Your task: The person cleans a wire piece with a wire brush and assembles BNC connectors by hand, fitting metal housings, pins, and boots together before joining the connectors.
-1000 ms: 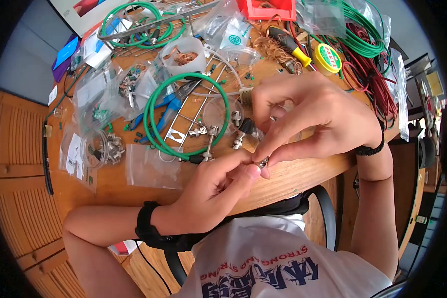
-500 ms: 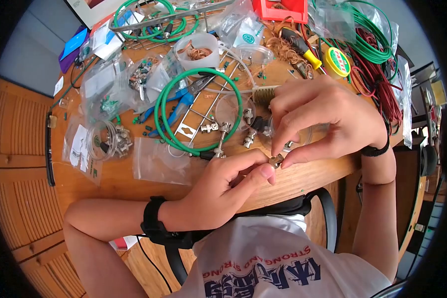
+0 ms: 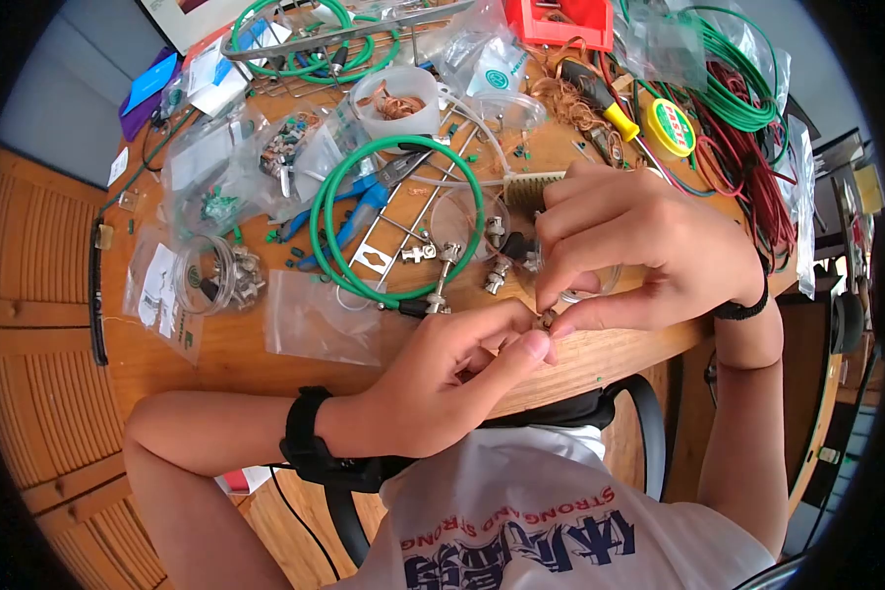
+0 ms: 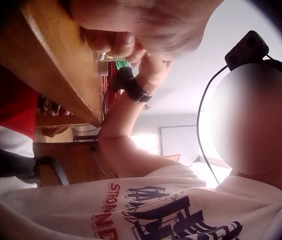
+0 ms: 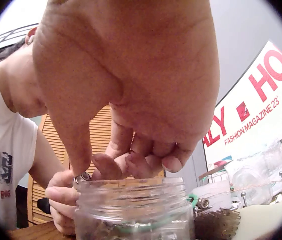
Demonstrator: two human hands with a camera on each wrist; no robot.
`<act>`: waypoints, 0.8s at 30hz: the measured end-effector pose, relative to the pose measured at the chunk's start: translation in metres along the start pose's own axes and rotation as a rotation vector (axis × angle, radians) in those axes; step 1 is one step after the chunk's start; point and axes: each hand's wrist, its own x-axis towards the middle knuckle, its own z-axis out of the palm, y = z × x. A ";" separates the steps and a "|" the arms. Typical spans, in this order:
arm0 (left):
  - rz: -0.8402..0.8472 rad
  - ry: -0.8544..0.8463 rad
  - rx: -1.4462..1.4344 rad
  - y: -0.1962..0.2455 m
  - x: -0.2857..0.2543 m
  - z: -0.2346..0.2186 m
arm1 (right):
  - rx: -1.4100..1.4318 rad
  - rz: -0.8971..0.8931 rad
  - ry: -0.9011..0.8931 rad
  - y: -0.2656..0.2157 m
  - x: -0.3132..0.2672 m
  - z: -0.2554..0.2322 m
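Observation:
A small metal connector part (image 3: 546, 322) sits between the fingertips of both hands, above the table's front edge. My left hand (image 3: 452, 369) pinches it between thumb and index finger. From the other side, the thumb and index finger of my right hand (image 3: 649, 256) pinch it too. A round metal end of the connector part (image 5: 84, 176) shows in the right wrist view; fingers cover the rest. Just beyond that stands an open clear jar (image 5: 133, 212), partly under the right hand. In the left wrist view, the left hand (image 4: 141, 25) hides the work.
Loose BNC connectors (image 3: 497, 275) and a coiled green cable (image 3: 315, 231) lie beyond the left hand. Further back are blue-handled pliers (image 3: 369, 206), a tub of copper strands (image 3: 433, 103), a yellow paste tin (image 3: 671, 128) and a red bin (image 3: 560, 25). A brush (image 3: 533, 187) lies behind the right hand.
Half a second ago the right thumb and index finger were spread around the connector part; now they have closed on it again. The left hand keeps its hold, and the head view has shifted slightly.

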 end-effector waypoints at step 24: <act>0.207 0.103 -0.002 -0.010 0.001 0.003 | -0.093 0.012 0.097 -0.007 0.006 0.007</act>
